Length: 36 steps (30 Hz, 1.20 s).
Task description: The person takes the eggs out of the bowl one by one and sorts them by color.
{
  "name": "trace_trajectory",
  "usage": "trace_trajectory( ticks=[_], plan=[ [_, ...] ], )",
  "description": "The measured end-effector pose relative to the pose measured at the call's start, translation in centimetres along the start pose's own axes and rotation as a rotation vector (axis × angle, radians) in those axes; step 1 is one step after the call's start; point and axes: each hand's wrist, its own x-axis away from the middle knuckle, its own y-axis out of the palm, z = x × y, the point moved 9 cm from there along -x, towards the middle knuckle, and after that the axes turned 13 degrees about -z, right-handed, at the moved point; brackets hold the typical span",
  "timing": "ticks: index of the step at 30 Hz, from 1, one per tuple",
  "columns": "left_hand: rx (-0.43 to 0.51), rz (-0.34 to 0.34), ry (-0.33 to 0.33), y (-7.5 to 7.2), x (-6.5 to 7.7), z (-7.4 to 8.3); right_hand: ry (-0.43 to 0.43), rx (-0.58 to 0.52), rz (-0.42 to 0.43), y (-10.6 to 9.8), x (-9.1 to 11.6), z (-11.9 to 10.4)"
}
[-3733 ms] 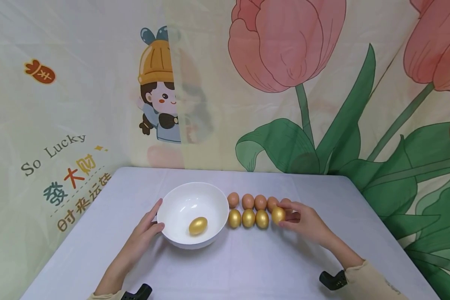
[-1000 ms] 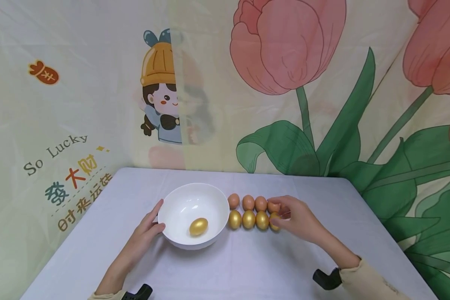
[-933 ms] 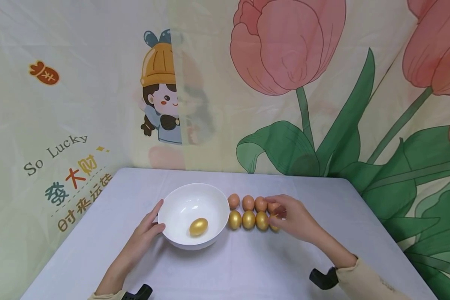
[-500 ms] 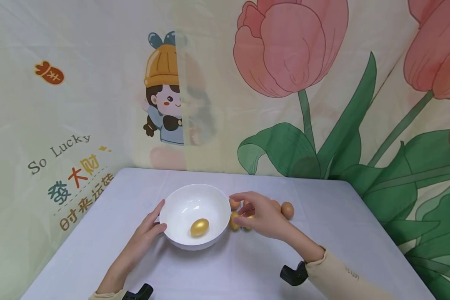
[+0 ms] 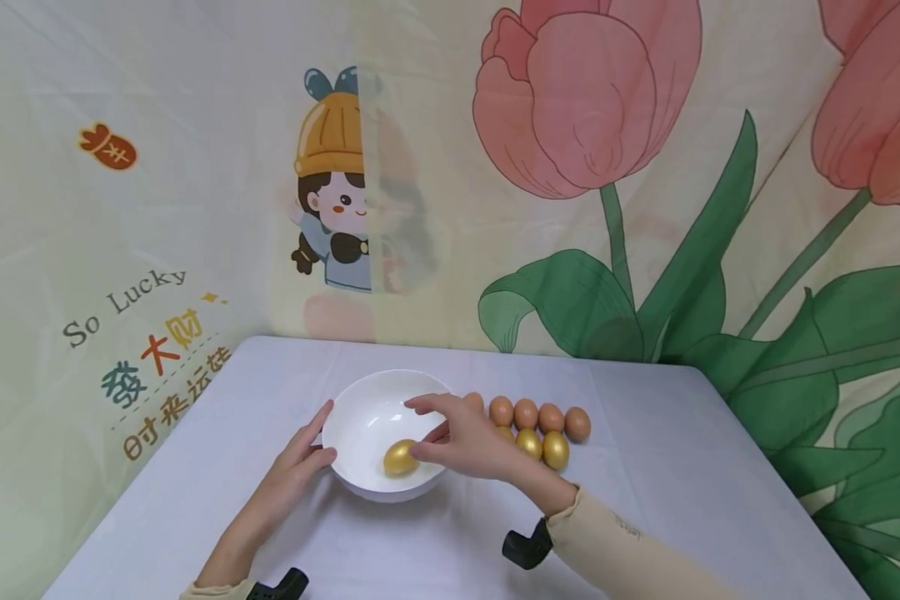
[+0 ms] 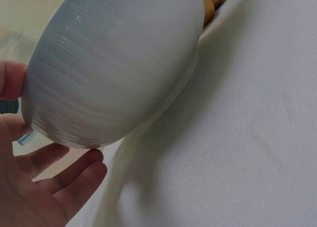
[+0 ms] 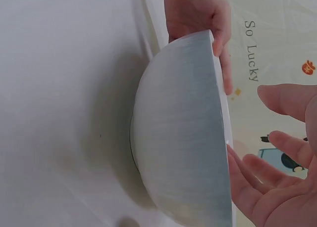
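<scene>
A white bowl (image 5: 367,408) stands on the table with one golden egg (image 5: 399,458) lying inside it. My left hand (image 5: 292,467) holds the bowl's left rim; in the left wrist view its fingers (image 6: 81,177) lie against the outside of the bowl. Over the bowl's right side hovers my right hand (image 5: 468,442), thumb and fingers spread and nothing between them. Its thumb overlaps the golden egg's right edge in the head view; contact cannot be told. The right wrist view shows these fingers (image 7: 245,187) at the rim, the bowl's inside hidden.
Right of the bowl, several brown eggs (image 5: 551,418) form a back row. In front of them is a row of golden eggs (image 5: 556,451), partly hidden by my right hand. A white cloth covers the table (image 5: 690,500); a printed backdrop (image 5: 435,317) hangs behind.
My right hand pinched a golden egg at the row's right end, left it there, then moved left over the eggs to above the bowl. The left hand stays at the bowl.
</scene>
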Motion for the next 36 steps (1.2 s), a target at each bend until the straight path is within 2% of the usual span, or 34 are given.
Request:
trace_trajectory(
  ticks=[13,20,27,36],
  plan=[
    [-0.007,0.002,-0.004,0.0,-0.1,0.2,0.07,0.123,-0.064,1.6,-2.4,0.0],
    [-0.016,0.009,-0.024,0.0,0.0,-0.2,0.046,0.159,-0.079,2.3,-3.7,-0.2],
    [-0.015,0.006,-0.011,0.0,0.0,-0.1,0.068,0.184,-0.091,3.2,-5.3,0.8],
    [-0.058,0.016,0.003,-0.1,0.0,-0.1,0.078,0.208,-0.092,4.2,-7.0,1.3]
  ],
)
